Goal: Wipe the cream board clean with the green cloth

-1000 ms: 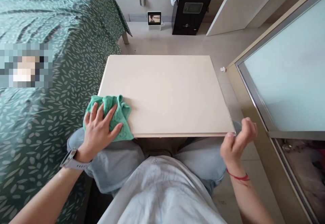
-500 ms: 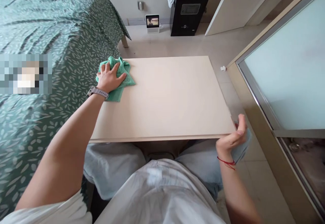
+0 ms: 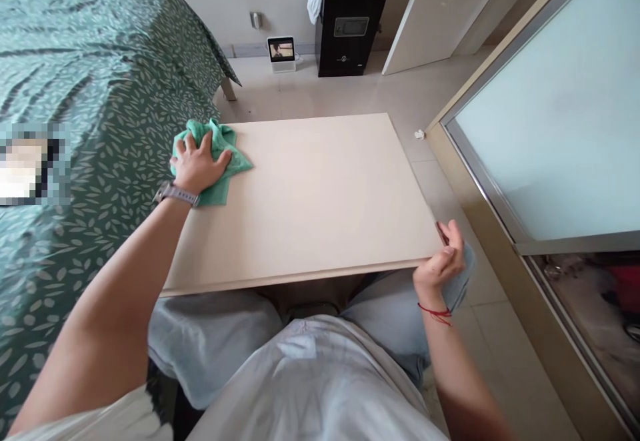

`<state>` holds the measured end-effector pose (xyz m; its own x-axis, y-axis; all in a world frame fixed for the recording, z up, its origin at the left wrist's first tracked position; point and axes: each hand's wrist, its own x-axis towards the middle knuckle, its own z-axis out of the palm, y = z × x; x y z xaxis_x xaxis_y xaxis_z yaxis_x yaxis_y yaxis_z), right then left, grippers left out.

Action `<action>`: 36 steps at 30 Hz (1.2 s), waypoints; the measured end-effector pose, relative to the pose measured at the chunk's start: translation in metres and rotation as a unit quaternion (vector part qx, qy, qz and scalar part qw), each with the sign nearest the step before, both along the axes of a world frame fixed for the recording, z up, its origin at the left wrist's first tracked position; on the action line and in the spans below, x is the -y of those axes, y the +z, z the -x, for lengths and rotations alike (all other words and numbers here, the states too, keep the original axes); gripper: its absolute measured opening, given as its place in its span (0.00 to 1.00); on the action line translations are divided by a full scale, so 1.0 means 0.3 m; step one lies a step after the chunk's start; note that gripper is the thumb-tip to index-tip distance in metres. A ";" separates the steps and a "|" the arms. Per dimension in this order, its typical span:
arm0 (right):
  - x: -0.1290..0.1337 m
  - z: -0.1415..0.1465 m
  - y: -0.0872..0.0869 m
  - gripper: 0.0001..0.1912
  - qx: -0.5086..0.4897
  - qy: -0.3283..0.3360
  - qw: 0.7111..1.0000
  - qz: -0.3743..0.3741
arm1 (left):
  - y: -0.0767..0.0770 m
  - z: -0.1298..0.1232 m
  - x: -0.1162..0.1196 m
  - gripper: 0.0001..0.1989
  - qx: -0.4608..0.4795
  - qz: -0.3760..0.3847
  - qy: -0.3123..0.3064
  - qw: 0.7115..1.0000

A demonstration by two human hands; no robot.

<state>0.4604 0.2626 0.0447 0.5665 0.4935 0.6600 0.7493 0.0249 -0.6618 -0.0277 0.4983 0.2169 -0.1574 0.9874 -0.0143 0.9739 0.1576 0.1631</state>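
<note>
A pale cream tabletop (image 3: pixel 310 194) spans the space in front of me, its near edge over my legs. On its far left part lies a bunched green cloth (image 3: pixel 235 157), one flap trailing toward me. My left hand (image 3: pixel 200 164) presses down on this cloth, fingers spread and bent into its folds. At the near right corner, my right hand (image 3: pixel 440 261) has its fingers curled about the table's edge. Part of those fingers is hidden by the corner.
A bed with a green leaf-patterned cover (image 3: pixel 125 81) adjoins the table on the left. Beyond are a small screen device (image 3: pixel 281 54), a black cabinet (image 3: pixel 350 34) with clothes on top and a door (image 3: pixel 440 21). A frosted sliding panel (image 3: pixel 560 114) stands at right.
The whole view has shifted, so the room and table appear further left and slightly turned. My left hand stays on the cloth at the table's far left, and my right hand keeps to the corner.
</note>
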 end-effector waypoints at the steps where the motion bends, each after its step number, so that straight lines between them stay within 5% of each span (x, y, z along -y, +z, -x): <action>1: 0.000 0.001 0.003 0.42 0.000 0.001 1.000 -0.001 | -0.004 0.003 0.072 0.57 -0.001 -0.002 0.000 1.000; 9: -0.002 0.004 0.002 0.45 0.004 -0.016 1.000 0.020 | -0.065 -0.013 0.744 0.59 -0.009 -0.041 -0.017 0.999; 13: 0.001 0.000 -0.006 0.44 0.007 -0.014 0.999 0.028 | -0.097 -0.037 0.854 0.57 -0.010 -0.054 -0.048 0.997; 16: 0.003 -0.004 -0.010 0.42 0.011 -0.009 1.000 0.019 | -0.082 -0.063 0.752 0.55 -0.016 -0.030 -0.043 0.999; 22: 0.000 0.006 0.009 0.43 0.010 -0.020 0.999 0.031 | -0.008 -0.139 0.377 0.45 -0.062 0.048 -0.018 0.997; 26: -0.011 0.028 0.038 0.46 0.012 -0.043 0.999 0.013 | 0.002 -0.173 0.154 0.42 -0.017 0.026 -0.052 0.998; 30: -0.026 0.044 0.049 0.44 0.008 -0.047 0.999 -0.023 | -0.014 -0.203 -0.043 0.38 0.025 -0.017 -0.018 0.999; 36: -0.036 0.040 0.036 0.38 0.016 -0.019 0.998 -0.061 | -0.032 -0.234 -0.175 0.36 0.036 -0.033 0.009 0.999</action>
